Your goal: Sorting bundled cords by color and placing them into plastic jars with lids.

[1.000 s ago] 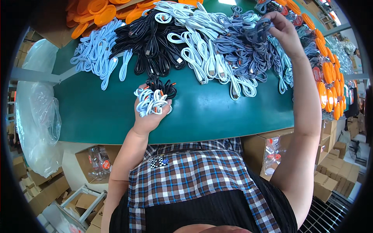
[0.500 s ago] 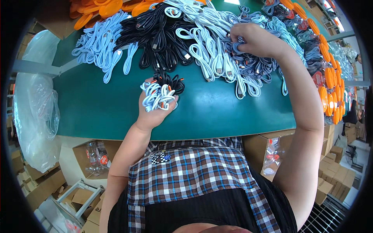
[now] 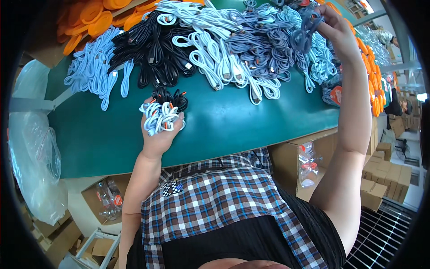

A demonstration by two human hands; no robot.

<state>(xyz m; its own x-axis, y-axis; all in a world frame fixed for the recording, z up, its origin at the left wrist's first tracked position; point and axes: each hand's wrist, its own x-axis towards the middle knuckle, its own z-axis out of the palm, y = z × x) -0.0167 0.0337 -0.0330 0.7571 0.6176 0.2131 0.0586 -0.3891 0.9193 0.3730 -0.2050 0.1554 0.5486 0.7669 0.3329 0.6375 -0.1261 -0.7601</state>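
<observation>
My left hand [image 3: 157,142] is closed round a bunch of coiled charging cables [image 3: 160,118] in white, light blue and black, with small orange bits among the loops. It hovers over the near left part of the green table [image 3: 233,123]. At the far right, my raised right hand [image 3: 339,35] pinches a grey-blue coiled cable [image 3: 304,36], which hangs from the fingers. Below and left of it spreads a pile of grey-blue cables [image 3: 264,49]. White cables [image 3: 212,54], black cables [image 3: 154,49] and light blue cables [image 3: 96,60] lie further left in heaps.
Orange round lids [image 3: 98,20] crowd the far left, and more orange lids [image 3: 372,83] line the right edge. Pale aqua cables [image 3: 321,58] lie under my right forearm. A clear plastic bag [image 3: 36,157] hangs at the left. Open cartons [image 3: 286,166] stand below the table edge.
My right hand has lifted away from the grey-blue pile to the far right, now with a cable in its fingers. The view has shifted right; my left hand still grips its bunch.
</observation>
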